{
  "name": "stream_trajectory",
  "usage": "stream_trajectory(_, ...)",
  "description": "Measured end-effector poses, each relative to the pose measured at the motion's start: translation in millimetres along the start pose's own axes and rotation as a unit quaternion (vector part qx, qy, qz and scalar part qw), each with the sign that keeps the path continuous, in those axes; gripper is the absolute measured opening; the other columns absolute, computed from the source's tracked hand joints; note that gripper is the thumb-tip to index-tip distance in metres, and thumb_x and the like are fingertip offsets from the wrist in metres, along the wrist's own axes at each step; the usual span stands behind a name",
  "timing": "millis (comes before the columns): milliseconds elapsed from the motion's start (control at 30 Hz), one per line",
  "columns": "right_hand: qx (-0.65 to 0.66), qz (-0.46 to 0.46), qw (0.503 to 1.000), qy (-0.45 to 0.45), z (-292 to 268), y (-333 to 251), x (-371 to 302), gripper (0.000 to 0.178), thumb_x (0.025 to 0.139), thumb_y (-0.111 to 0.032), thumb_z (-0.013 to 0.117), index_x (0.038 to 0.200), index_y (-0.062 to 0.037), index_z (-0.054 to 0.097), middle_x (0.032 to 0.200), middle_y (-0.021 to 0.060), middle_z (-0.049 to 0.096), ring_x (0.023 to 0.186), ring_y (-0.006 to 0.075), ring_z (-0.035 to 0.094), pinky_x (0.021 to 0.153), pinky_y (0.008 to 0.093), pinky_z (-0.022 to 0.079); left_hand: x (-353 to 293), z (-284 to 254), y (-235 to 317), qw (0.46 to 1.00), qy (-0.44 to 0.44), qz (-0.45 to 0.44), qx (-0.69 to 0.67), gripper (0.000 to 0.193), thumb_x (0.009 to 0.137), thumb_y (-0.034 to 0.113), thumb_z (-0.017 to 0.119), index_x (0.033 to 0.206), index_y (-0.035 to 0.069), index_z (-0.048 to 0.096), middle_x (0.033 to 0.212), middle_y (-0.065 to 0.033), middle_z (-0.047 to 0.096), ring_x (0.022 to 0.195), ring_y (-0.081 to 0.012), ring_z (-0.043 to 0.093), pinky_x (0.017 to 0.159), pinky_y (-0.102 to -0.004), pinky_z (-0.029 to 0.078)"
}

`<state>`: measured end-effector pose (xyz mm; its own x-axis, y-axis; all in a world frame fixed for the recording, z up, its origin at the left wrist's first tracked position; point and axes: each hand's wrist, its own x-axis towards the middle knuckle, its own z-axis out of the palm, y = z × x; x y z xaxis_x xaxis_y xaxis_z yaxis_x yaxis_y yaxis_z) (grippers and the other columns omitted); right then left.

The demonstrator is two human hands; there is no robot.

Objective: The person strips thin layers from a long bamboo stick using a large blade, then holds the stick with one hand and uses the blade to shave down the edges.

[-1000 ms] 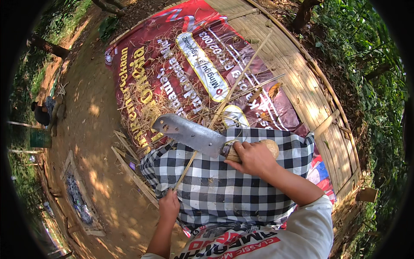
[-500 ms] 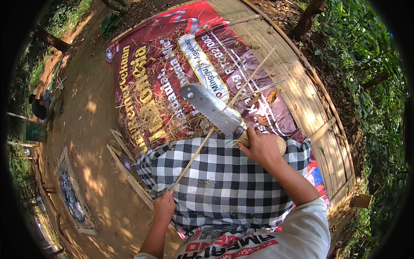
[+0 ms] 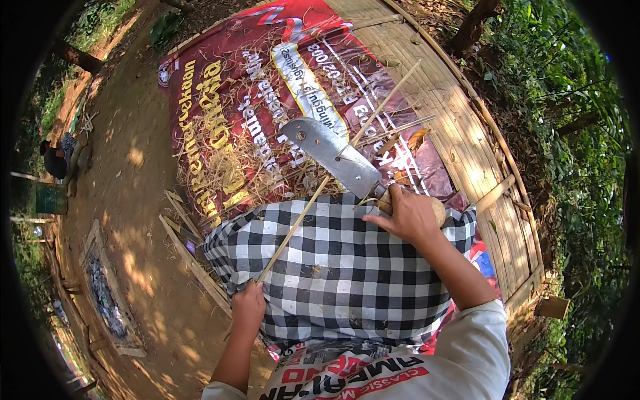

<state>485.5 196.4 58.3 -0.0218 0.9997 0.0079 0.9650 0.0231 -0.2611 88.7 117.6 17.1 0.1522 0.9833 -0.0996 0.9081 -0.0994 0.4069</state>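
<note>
I find left hand (image 3: 249,305) closed round the stick (image 3: 287,239), apparently steadying it, right hand (image 3: 412,217) wrapped round the knife (image 3: 335,155), angled toward ten o'clock.

Knife (image 3: 335,155) in the right grip (image 3: 410,215), strip (image 3: 293,230) in the left grip (image 3: 248,305), above a checked cloth (image 3: 347,267).

The right grip wraps the wooden handle (image 3: 437,209), thumb out to the left, and the broad blade points up and left across the strip; whether its edge touches cannot be told. The left grip pinches the strip's near end, while the far end slants up past the blade. Beyond the cloth, curly shavings (image 3: 223,167) litter a red banner (image 3: 267,20) spread on a bamboo bench (image 3: 427,73), with a brown leaf (image 3: 418,140) near its right edge. Left of the bench, a framed ash bed (image 3: 107,300) lies on bare ground (image 3: 143,220); plants (image 3: 553,87) crowd the right.
</note>
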Motion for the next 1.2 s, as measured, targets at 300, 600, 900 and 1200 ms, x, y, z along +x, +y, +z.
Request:
stream_trajectory(300,0.003,-0.180,0.982,-0.056,7,-33,-26,0.045,0.073,-0.040,0.076,0.089,-0.0039,0.053,0.074,0.0123,0.062,0.065,0.0287,0.066,0.059,0.0410,0.052,-15,9,-15,0.999,0.040,0.003,-0.035,0.024,0.094,0.017,0.056,0.076,0.001,0.054,0.054,-0.0211,0.054,0.051,-0.0418,0.058,0.046,-0.0482,0.043)
stream_trajectory(600,0.015,0.117,0.993,0.000,-19,23,10,0.035,0.073,-0.028,0.072,0.089,-0.0012,0.057,0.072,0.0204,0.066,0.069,0.0393,0.065,0.065,0.0497,0.052,-7,5,-10,1.000,0.019,0.012,-0.008,0.024,0.094,0.017,0.056,0.075,0.001,0.054,0.054,-0.0209,0.054,0.051,-0.0405,0.058,0.046,-0.0472,0.044)
stream_trajectory(900,0.025,-0.164,0.976,-0.140,25,-59,-20,0.036,0.068,-0.023,0.074,0.088,-0.0030,0.051,0.075,0.0119,0.063,0.065,0.0307,0.065,0.060,0.0421,0.053,-6,-3,1,0.999,0.018,-0.013,-0.027,0.025,0.094,0.017,0.056,0.076,0.000,0.055,0.055,-0.0218,0.054,0.052,-0.0421,0.057,0.046,-0.0473,0.043)
stream_trajectory(1200,0.161,-0.126,0.970,-0.131,33,-95,-44,0.043,0.069,-0.027,0.074,0.094,-0.0019,0.050,0.077,0.0150,0.063,0.066,0.0346,0.064,0.061,0.0424,0.053,-1,-14,0,0.996,-0.016,-0.024,-0.079,0.026,0.095,0.018,0.056,0.077,0.000,0.057,0.058,-0.0225,0.054,0.055,-0.0431,0.057,0.049,-0.0471,0.043)
